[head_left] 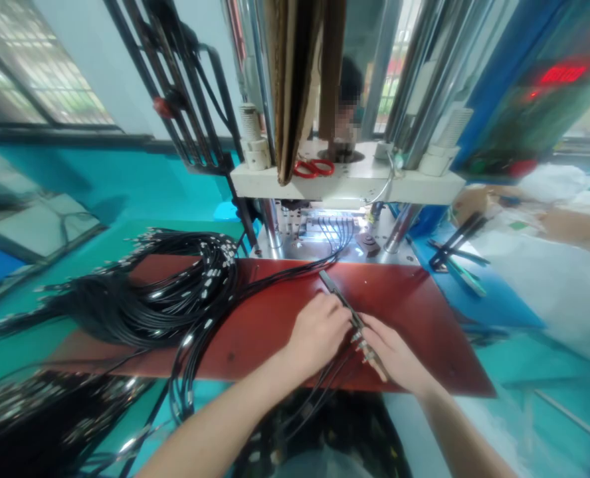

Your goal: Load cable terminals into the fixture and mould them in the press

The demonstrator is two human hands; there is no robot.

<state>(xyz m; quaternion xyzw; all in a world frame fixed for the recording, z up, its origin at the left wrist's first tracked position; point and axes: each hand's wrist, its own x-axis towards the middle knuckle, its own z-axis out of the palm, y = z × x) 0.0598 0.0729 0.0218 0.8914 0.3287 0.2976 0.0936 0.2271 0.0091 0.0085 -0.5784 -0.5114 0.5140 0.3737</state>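
Note:
My left hand (pixel 319 332) rests on the red-brown work board (pixel 414 318), fingers curled over a dark flat bar (pixel 335 290) that lies slanted on the board. My right hand (pixel 392 352) sits just right of it, fingers pinched round several metal-tipped cable ends (pixel 362 342). Thin black cables run from both hands back toward me and forward into the lit opening of the press (pixel 332 229).
A big bundle of black cables with metal ends (pixel 165 285) lies on the left of the board. Red scissors (pixel 313 168) sit on the press's white plate (pixel 424 187). Pliers (pixel 457 255) lie on a blue mat at the right. Another person's arm (pixel 564 222) reaches in at far right.

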